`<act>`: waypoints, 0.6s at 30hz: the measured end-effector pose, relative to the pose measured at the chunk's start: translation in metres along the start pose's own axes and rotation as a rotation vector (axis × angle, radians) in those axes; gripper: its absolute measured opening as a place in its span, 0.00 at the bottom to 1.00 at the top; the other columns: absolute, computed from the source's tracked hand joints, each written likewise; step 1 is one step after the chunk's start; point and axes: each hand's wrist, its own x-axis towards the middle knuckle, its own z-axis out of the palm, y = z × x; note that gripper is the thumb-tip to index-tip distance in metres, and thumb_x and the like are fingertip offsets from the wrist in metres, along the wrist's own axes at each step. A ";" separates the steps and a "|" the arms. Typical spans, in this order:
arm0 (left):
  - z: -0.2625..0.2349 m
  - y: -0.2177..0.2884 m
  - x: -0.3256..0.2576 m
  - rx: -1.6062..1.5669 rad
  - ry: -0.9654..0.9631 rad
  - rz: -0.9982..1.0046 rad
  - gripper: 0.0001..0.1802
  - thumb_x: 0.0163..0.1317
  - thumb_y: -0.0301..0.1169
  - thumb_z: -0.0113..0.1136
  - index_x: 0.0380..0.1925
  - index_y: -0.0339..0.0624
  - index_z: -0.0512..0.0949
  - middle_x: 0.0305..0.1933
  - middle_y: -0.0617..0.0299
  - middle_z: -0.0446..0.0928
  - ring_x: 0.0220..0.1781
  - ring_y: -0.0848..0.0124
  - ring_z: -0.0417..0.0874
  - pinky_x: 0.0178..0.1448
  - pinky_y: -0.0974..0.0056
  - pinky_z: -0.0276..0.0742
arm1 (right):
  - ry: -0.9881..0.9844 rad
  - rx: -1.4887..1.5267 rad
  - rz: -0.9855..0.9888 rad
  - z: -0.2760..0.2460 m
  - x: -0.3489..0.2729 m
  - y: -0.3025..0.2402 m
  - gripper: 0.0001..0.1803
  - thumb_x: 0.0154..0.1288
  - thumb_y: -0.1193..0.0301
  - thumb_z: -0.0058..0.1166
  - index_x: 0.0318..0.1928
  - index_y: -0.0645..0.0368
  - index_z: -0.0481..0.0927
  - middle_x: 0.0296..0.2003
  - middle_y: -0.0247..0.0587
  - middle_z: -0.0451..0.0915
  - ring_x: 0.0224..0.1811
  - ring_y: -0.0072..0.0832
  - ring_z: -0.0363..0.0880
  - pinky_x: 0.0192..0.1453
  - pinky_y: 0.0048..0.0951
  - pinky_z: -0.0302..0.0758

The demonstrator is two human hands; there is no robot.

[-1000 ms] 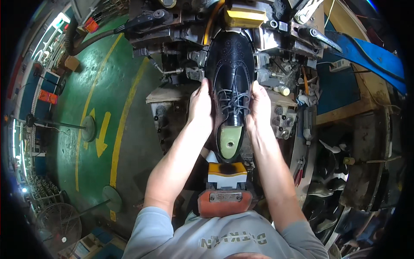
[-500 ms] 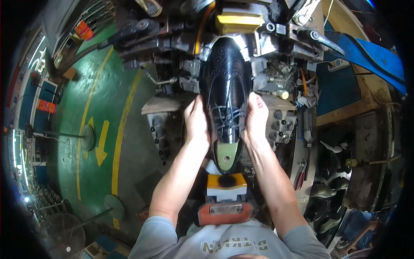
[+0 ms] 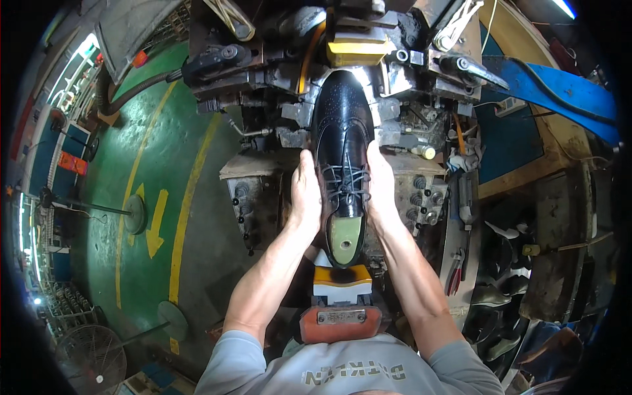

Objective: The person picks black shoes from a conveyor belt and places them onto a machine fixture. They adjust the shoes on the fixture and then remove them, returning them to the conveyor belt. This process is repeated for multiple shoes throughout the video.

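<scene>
A black lace-up dress shoe (image 3: 342,138) lies lengthwise in front of me, toe pointing away, between the metal jaws of a machine. A pale green last (image 3: 346,238) with a round hole fills its open heel end. My left hand (image 3: 305,192) lies along the shoe's left side, fingers stretched forward. Along the other side, my right hand (image 3: 381,185) mirrors it, so the shoe is held between both palms. Beyond the toe is a yellow block (image 3: 359,54). A yellow-topped pad (image 3: 342,276) sits just behind the heel. The shoe's underside is hidden.
Levers and knobs (image 3: 421,197) flank the machine on the right. Red-handled pliers (image 3: 455,280) lie on a side ledge. Several shoes (image 3: 494,293) stand on a rack at right. A fan (image 3: 92,362) and a green floor (image 3: 155,131) with yellow markings are at left.
My fingers have straightened from a curled grip to lie flatter along the shoe's sides. The view has shifted slightly; the shoe stays between the jaws.
</scene>
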 end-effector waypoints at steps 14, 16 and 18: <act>-0.017 0.003 -0.013 -0.056 -0.013 -0.138 0.25 0.76 0.47 0.41 0.57 0.37 0.72 0.56 0.60 0.77 0.54 0.71 0.78 0.61 0.64 0.73 | 0.043 -0.064 0.000 -0.023 -0.029 0.011 0.26 0.80 0.52 0.31 0.45 0.58 0.79 0.36 0.35 0.80 0.37 0.22 0.76 0.45 0.26 0.74; -0.031 -0.007 -0.016 -0.022 0.007 -0.095 0.27 0.75 0.48 0.42 0.59 0.36 0.72 0.58 0.60 0.77 0.56 0.72 0.77 0.62 0.65 0.71 | 0.088 -0.047 0.067 -0.016 -0.038 0.013 0.24 0.79 0.52 0.33 0.37 0.54 0.77 0.29 0.30 0.75 0.29 0.20 0.71 0.35 0.24 0.70; -0.032 -0.015 -0.014 -0.014 0.081 -0.043 0.31 0.75 0.50 0.43 0.61 0.32 0.70 0.62 0.57 0.73 0.62 0.70 0.73 0.68 0.66 0.64 | 0.136 0.031 0.069 -0.007 -0.041 0.013 0.23 0.79 0.53 0.34 0.39 0.55 0.77 0.32 0.31 0.76 0.33 0.20 0.72 0.40 0.25 0.71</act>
